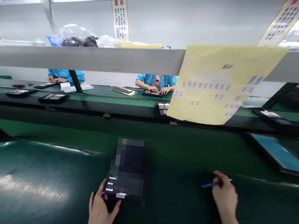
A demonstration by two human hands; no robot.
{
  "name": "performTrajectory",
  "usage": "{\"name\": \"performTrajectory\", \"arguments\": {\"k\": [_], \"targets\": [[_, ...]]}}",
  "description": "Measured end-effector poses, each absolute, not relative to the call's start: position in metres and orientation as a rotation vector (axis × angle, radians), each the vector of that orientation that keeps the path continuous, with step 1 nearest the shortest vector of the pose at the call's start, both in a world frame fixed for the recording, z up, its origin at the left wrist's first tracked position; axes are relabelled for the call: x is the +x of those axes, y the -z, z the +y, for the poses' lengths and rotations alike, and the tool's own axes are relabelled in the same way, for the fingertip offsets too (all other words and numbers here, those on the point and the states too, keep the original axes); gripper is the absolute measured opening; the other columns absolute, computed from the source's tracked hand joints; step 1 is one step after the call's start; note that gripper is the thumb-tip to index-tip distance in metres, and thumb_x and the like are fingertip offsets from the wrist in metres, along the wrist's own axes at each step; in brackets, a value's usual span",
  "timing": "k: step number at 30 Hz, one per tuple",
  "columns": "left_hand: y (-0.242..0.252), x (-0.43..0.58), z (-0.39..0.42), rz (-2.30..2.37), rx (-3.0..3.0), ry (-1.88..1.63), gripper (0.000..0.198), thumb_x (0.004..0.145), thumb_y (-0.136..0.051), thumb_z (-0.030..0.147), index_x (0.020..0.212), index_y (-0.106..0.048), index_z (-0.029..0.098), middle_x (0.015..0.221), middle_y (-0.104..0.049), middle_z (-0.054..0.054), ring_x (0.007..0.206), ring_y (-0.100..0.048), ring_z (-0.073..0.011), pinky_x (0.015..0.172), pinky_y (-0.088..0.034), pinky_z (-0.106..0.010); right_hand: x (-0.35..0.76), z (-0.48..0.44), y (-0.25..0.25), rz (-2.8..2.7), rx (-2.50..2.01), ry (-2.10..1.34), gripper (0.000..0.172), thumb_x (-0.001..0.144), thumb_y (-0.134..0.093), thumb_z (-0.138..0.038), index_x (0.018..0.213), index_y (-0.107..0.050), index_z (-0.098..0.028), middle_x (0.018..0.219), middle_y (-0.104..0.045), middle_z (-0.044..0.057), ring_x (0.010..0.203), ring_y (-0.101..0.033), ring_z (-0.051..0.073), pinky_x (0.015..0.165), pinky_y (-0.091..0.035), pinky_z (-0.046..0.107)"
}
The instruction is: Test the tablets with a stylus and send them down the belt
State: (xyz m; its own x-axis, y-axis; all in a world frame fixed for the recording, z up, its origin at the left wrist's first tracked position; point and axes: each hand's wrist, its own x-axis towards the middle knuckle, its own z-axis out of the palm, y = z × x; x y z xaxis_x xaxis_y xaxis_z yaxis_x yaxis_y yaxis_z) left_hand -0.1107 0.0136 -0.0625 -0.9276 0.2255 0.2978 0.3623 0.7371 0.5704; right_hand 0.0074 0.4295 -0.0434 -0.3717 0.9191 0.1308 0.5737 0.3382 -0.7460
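Holding a dark phone [122, 182] in its grip, the left hand [101, 212] rests on the green tabletop [32, 184] while the right hand [225, 197] pinches a blue pen [211, 184].

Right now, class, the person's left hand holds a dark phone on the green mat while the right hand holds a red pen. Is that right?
Not quite. The head view shows the pen in the right hand is blue, not red. The left hand does hold the dark phone on the green mat.
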Motion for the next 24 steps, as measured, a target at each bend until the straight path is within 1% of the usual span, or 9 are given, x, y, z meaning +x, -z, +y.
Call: {"name": "performTrajectory", "arguments": {"k": [3,5,11,13,15,17,19,21,24], "targets": [[0.056,-0.151,0.038,-2.732,-0.326,0.764,0.043,0.082,-0.048,0.052,0.106,-0.043,0.016,0.128,-0.055,-0.021,0.114,-0.057,-0.0345,0.115,-0.024,-0.058,-0.017,0.391,0.044,-2.130,-0.942,-0.979,0.032,0.074,-0.042,-0.027,0.093,-0.066,-0.020,0.109,-0.070,0.013,0.102,-0.064,0.031,0.094,-0.049,0.048],[0.049,-0.177,0.057,-2.710,-0.233,0.723,0.052,0.078,-0.046,0.053,0.109,-0.044,0.011,0.123,-0.056,-0.023,0.117,-0.054,-0.0380,0.114,-0.022,-0.060,-0.036,0.364,0.044,-2.179,-0.723,-1.030,0.026,0.076,-0.045,-0.024,0.088,-0.068,-0.023,0.107,-0.071,0.007,0.098,-0.066,0.027,0.094,-0.050,0.043],[0.022,-0.244,0.123,-2.749,-0.231,0.924,0.075,0.076,-0.044,0.053,0.119,-0.047,-0.009,0.123,-0.052,-0.035,0.134,-0.032,-0.0490,0.110,-0.011,-0.072,-0.064,0.332,0.042,-2.129,-0.537,-1.102,0.015,0.084,-0.054,-0.024,0.091,-0.067,-0.021,0.102,-0.071,0.007,0.098,-0.063,0.026,0.095,-0.046,0.046],[0.012,-0.252,0.139,-2.733,-0.280,1.038,0.081,0.078,-0.042,0.053,0.126,-0.040,-0.013,0.135,-0.043,-0.038,0.141,-0.019,-0.0500,0.109,-0.006,-0.076,-0.059,0.330,0.036,-2.029,-0.561,-1.163,0.019,0.089,-0.053,-0.035,0.091,-0.064,-0.019,0.097,-0.071,0.010,0.094,-0.064,0.026,0.089,-0.049,0.045],[0.000,-0.251,0.150,-2.664,-0.343,1.154,0.076,0.084,-0.033,0.051,0.127,-0.040,-0.011,0.140,-0.038,-0.037,0.145,-0.011,-0.0470,0.110,-0.001,-0.075,-0.057,0.327,0.024,-1.899,-0.568,-1.248,0.033,0.095,-0.044,-0.049,0.089,-0.059,-0.020,0.091,-0.070,0.011,0.086,-0.066,0.025,0.081,-0.052,0.041],[-0.017,-0.241,0.157,-2.588,-0.534,1.281,0.062,0.090,-0.021,0.045,0.120,-0.049,0.000,0.137,-0.045,-0.031,0.143,-0.024,-0.0403,0.115,-0.010,-0.067,-0.060,0.321,0.002,-1.786,-0.530,-1.341,0.050,0.099,-0.025,-0.057,0.086,-0.056,-0.020,0.076,-0.068,0.008,0.071,-0.066,0.023,0.070,-0.053,0.036],[-0.038,-0.227,0.158,-2.547,-0.885,1.399,0.055,0.093,-0.015,0.042,0.105,-0.059,0.012,0.122,-0.058,-0.021,0.126,-0.049,-0.0325,0.112,-0.031,-0.053,-0.069,0.310,-0.027,-1.710,-0.465,-1.408,0.061,0.100,-0.016,-0.060,0.085,-0.060,-0.020,0.061,-0.060,0.004,0.057,-0.060,0.019,0.059,-0.050,0.031],[-0.059,-0.213,0.152,-2.529,-1.293,1.475,0.049,0.093,-0.023,0.049,0.091,-0.062,0.020,0.101,-0.067,-0.011,0.100,-0.063,-0.0258,0.095,-0.048,-0.038,-0.079,0.293,-0.060,-1.644,-0.398,-1.433,0.059,0.098,-0.024,-0.061,0.086,-0.063,-0.020,0.056,-0.050,-0.001,0.051,-0.051,0.016,0.052,-0.044,0.027],[-0.089,-0.199,0.134,-2.483,-1.744,1.531,0.040,0.094,-0.037,0.053,0.091,-0.064,0.023,0.078,-0.066,-0.003,0.076,-0.063,-0.0198,0.075,-0.049,-0.028,-0.087,0.261,-0.101,-1.525,-0.330,-1.451,0.042,0.096,-0.042,-0.058,0.082,-0.059,-0.022,0.057,-0.043,-0.004,0.049,-0.042,0.012,0.049,-0.036,0.023]]}}
